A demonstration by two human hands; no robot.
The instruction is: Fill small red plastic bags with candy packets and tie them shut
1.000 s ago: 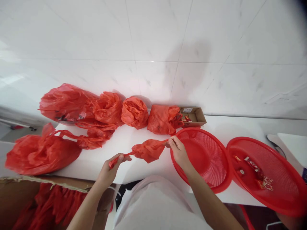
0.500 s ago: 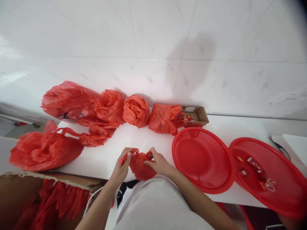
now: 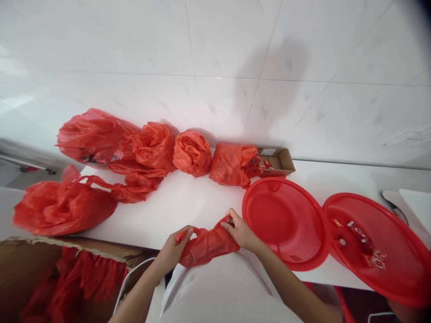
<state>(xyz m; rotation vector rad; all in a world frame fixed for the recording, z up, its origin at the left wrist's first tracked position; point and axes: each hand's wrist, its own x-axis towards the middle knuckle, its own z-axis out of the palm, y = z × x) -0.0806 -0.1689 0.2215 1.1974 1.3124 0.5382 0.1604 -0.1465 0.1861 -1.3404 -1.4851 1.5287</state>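
Observation:
A thin red plastic bag (image 3: 212, 244) is stretched sideways between my two hands, over the table's front edge and against the white top I wear. My left hand (image 3: 177, 249) is closed on its left upper corner. With thumb and fingers, my right hand (image 3: 238, 229) pinches the right upper corner. What lies inside the bag, if anything, cannot be made out. Behind it on the white table (image 3: 151, 220) stand filled red bags, among them a round bunched one (image 3: 191, 153) and a squarish one (image 3: 232, 163).
At right, one red mesh basket (image 3: 247, 211) overlaps another (image 3: 404, 233) holding small wrapped packets. An open cardboard box (image 3: 286, 161) stands by the wall. More filled bags (image 3: 63, 208) lie at left. Below them, a large carton (image 3: 20, 255) contains loose red bags (image 3: 97, 273).
My hands have moved apart, the right one to the right and the left one slightly down. The red bag between them has gone from bunched to spread wide.

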